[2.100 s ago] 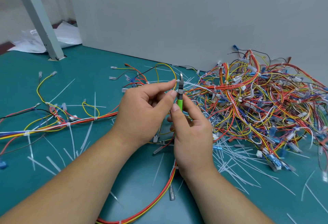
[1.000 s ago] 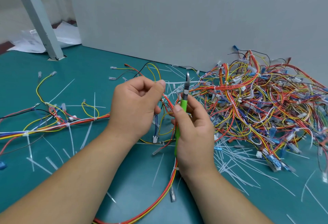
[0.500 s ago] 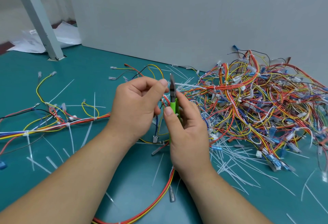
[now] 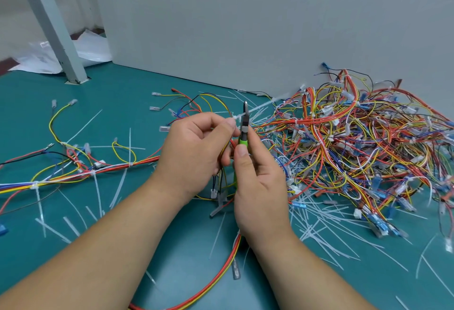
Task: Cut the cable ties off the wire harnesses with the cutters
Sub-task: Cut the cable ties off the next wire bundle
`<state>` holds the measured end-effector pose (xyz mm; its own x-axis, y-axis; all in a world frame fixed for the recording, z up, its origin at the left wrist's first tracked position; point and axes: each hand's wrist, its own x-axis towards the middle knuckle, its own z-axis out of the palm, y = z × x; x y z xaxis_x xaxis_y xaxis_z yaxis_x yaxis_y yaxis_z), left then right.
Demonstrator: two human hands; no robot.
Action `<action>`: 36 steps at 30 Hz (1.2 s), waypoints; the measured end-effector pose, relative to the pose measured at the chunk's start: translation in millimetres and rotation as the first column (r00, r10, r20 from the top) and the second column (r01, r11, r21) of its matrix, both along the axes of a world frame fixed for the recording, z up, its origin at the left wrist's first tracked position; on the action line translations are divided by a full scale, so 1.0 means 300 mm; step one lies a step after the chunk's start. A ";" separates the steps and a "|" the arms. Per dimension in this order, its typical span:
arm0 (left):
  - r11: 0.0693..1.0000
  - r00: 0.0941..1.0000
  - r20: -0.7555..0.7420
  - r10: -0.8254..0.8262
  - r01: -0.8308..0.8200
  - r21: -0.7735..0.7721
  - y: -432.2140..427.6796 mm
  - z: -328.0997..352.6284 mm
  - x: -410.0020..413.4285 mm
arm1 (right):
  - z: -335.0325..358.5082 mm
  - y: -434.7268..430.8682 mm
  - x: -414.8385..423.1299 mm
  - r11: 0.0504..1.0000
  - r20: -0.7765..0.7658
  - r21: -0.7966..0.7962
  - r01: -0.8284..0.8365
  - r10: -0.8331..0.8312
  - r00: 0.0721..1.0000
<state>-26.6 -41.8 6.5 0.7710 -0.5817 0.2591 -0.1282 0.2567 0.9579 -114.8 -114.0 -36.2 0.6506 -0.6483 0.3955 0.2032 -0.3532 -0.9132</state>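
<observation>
Over the middle of the teal table [image 4: 122,93], a person has both hands up and working close together. The left hand [image 4: 194,152] has its fingers curled, with thumb and forefinger pinching the harness [image 4: 137,162] right where a white cable tie [image 4: 260,108] sticks out to the right. The right hand [image 4: 258,187] is wrapped round the green handles of the cutters [image 4: 244,128], thumb lying up along them, blades pointing up. The tie's tail crosses right at the blades, so it looks like they're lined up for the snip. Can't really tell if the blades are already closed on it or just sitting against it; they're seen edge-on.

Progress-wise, I'd call it early to middling. Loads of cut ties [image 4: 319,223] are scattered across the table, mostly near the right hand and in front of the heap, so plenty of cutting is done. But the harness in hand has at least two more ties on it out to the left, one near [image 4: 131,163] and one further along [image 4: 34,184]. Then there's the big tangled pile of harnesses [image 4: 356,142] against the grey wall [image 4: 245,27] on the right, and white ties are visible all through it. I can't tell how much of that heap is finished. My guess is there's a long way to go.
</observation>
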 end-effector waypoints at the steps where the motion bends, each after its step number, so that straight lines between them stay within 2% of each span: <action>1: 1.000 1.000 -0.009 0.011 -0.011 0.002 0.001 0.001 0.003 | 0.004 0.003 -0.001 1.000 -0.005 -0.005 -0.002 0.002 1.000; 6: 0.999 0.998 -0.049 0.039 -0.040 -0.015 0.003 0.006 0.008 | 0.009 0.011 -0.002 0.995 -0.022 0.049 -0.089 0.091 0.996; 8: 0.999 0.998 -0.050 0.045 -0.045 -0.013 0.002 0.010 0.008 | 0.011 0.015 -0.006 0.992 -0.037 0.018 -0.125 0.125 0.991; 11: 0.998 0.997 -0.057 0.052 -0.053 -0.017 0.005 0.012 0.011 | 0.014 0.019 -0.012 0.991 -0.078 -0.008 -0.136 0.135 0.988; 16: 0.999 0.997 -0.066 0.041 -0.043 -0.033 0.008 0.015 0.011 | 0.010 0.022 -0.009 0.985 -0.089 0.042 -0.166 0.169 0.982; 22: 1.000 1.000 -0.024 0.006 -0.006 -0.023 0.004 0.017 0.002 | 0.015 0.026 -0.013 0.987 -0.016 0.112 -0.114 0.116 0.993; 27: 1.000 0.999 0.035 0.014 -0.014 -0.020 -0.005 0.001 0.001 | 0.021 0.017 -0.013 0.991 -0.002 0.081 -0.105 0.105 0.994; 36: 0.995 0.978 0.183 0.101 -0.103 0.003 -0.001 -0.024 0.001 | 0.010 0.004 -0.007 0.943 0.021 0.315 -0.103 0.101 0.995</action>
<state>-26.2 -42.1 -0.7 0.7669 -0.5064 0.3943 -0.3264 0.2213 0.9190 -116.8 -112.8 -33.3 0.7185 -0.6705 0.1850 0.2278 -0.0244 -0.9734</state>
